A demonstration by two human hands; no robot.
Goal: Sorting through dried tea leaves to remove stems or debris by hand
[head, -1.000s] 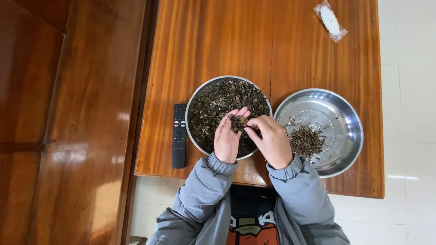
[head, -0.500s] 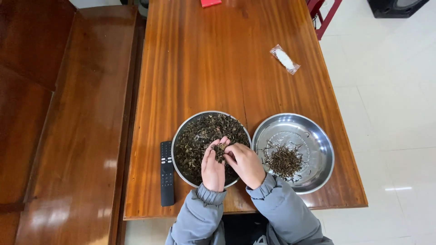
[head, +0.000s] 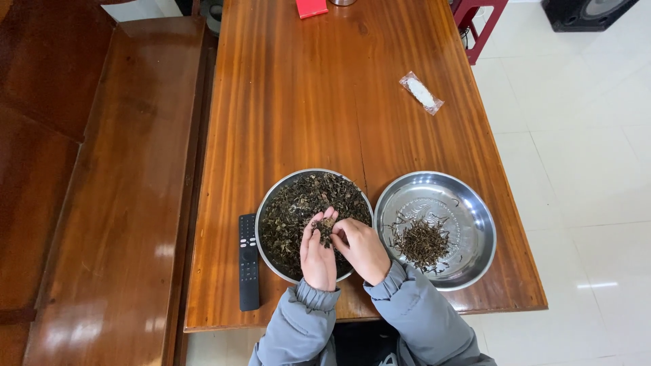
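A round metal bowl [head: 269, 203] full of dark dried leaves sits near the table's front edge. Both hands are over its near side. My left hand [head: 317, 252] and my right hand [head: 363, 248] pinch a small clump of the dried leaves [head: 326, 224] between their fingertips. To the right stands a second metal bowl [head: 475, 217] with a small pile of thin dark stems [head: 422, 242] in its middle. Grey jacket sleeves cover both wrists.
A black remote control [head: 248, 261] lies left of the full bowl. A small clear packet [head: 421, 93] lies on the wooden table [head: 319, 102] further back; a red object [head: 311, 7] is at the far end. A wooden bench [head: 115, 190] runs along the left.
The camera has tilted up, so more of the far table shows. Both hands stay over the leaf bowl, working the same clump.
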